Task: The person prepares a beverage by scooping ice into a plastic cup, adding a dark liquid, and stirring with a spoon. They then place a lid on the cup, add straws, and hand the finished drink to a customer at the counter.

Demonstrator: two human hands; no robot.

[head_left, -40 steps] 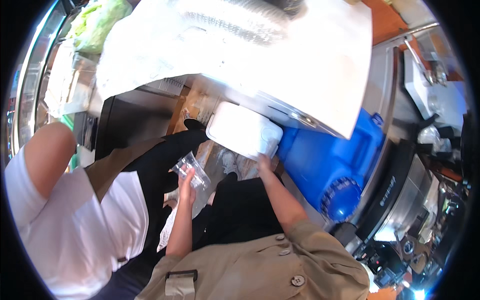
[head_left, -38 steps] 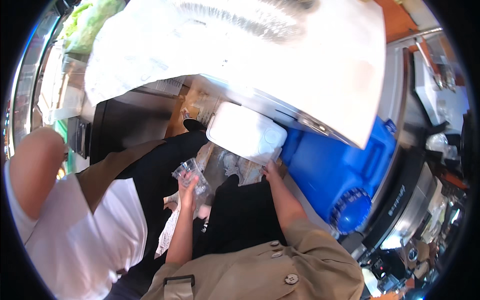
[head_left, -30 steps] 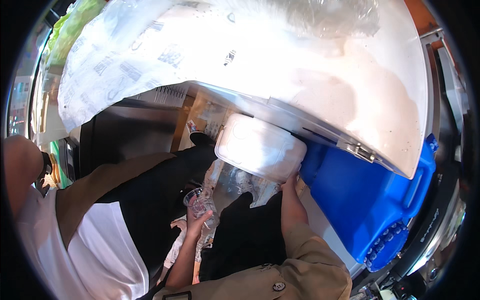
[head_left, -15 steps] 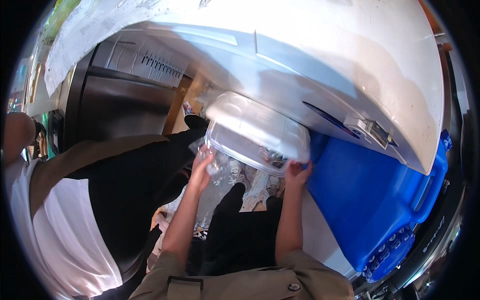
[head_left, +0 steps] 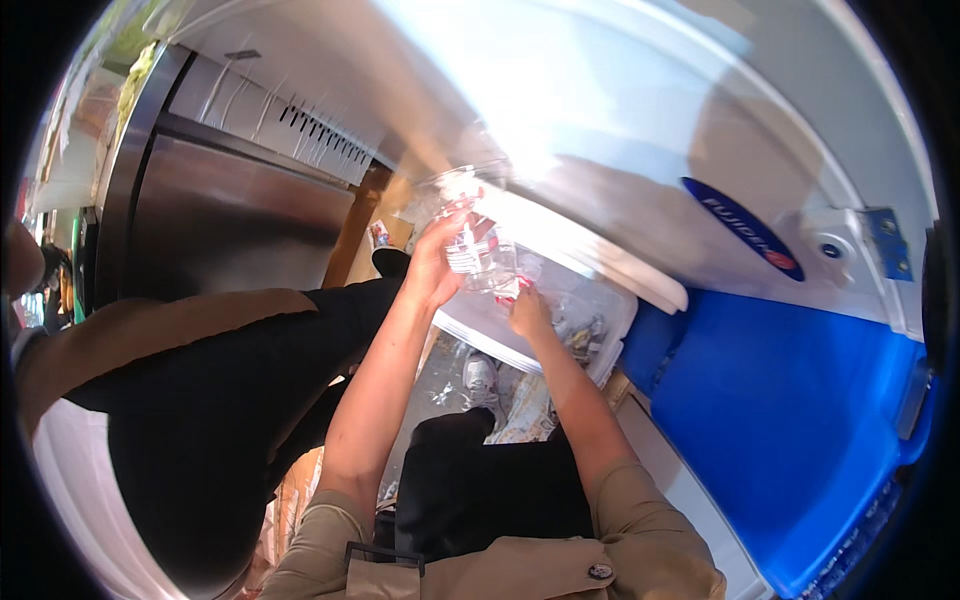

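My left hand (head_left: 436, 252) is closed around clear plastic cups (head_left: 482, 250), raised over the near-left side of a translucent plastic tub (head_left: 622, 325). How many cups there are I cannot tell. Just right of them my right hand (head_left: 532, 314) pinches a small red-and-white piece (head_left: 514, 290) over the tub; its kind is unclear. The tub's white lid (head_left: 600, 246) stands tilted up along the far side. Small mixed items (head_left: 580, 338) lie inside the tub, partly hidden by my right forearm.
A white appliance (head_left: 640, 150) rises behind the tub, with a big blue container (head_left: 790, 400) at right. Another person's dark-clothed leg (head_left: 220, 370) is close at left, before a steel cabinet (head_left: 240, 215). My shoe (head_left: 480, 378) rests on the littered floor.
My left hand has lifted the clear plastic up and right over the tub. My right hand has left the lid's right edge and moved left and slightly up. The lid now stands tilted up.
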